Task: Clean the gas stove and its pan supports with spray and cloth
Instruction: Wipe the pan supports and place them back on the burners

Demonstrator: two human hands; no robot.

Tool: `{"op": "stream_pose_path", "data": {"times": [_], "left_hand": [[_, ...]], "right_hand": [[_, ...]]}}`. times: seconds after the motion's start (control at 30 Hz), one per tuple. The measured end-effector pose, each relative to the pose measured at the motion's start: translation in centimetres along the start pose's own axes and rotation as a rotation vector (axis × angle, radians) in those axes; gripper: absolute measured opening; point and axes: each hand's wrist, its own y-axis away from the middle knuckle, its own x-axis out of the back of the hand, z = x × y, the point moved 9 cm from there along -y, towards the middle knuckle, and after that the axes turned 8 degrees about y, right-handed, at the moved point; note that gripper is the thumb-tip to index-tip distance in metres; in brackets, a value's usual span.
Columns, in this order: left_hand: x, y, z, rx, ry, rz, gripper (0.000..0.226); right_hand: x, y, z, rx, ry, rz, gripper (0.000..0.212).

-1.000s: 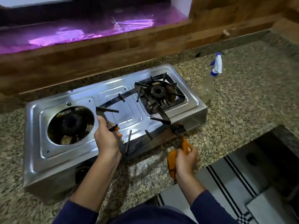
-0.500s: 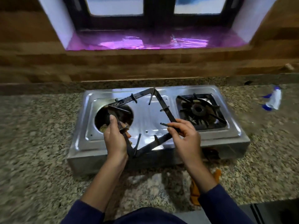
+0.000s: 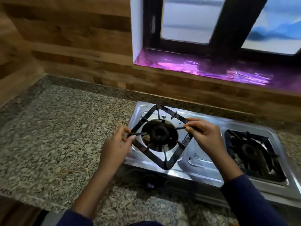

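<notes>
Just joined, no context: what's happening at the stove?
A person holds a black pan support with both hands, left hand on its left corner, right hand on its right corner, over the left burner of a steel two-burner stove. The support sits rotated like a diamond, not squared in its recess. The right burner's support is in place. No spray or cloth in view.

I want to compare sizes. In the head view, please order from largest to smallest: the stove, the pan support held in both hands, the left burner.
1. stove
2. held pan support
3. left burner

The support frames the burner, so it looks larger.
</notes>
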Motion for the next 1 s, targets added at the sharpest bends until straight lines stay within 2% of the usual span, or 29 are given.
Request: {"op": "stream_pose_path", "data": {"times": [0.07,0.13,0.47,0.67,1.0], "left_hand": [[-0.4,0.3,0.2,-0.123,-0.205,-0.03,0.014],[-1.1,0.6,-0.4,-0.159,-0.282,-0.035,0.015],[-3.6,-0.1,-1.0,-0.225,-0.374,-0.046,0.027],[-3.9,-0.6,-1.0,-0.203,-0.389,-0.05,0.027],[-4.4,-1.0,-1.4,-0.146,-0.342,-0.057,0.026]], "right_hand": [[-1.0,-1.3,0.9,-0.007,-0.036,-0.064,0.02],[-2.2,-2.2,2.0,-0.028,-0.075,-0.125,0.026],[-7.0,-5.5,7.6,-0.126,-0.128,-0.361,0.017],[-8.6,-6.2,8.9,-0.138,-0.085,-0.395,0.014],[-8.9,-7.6,8.7,-0.083,0.076,-0.338,0.014]]}}
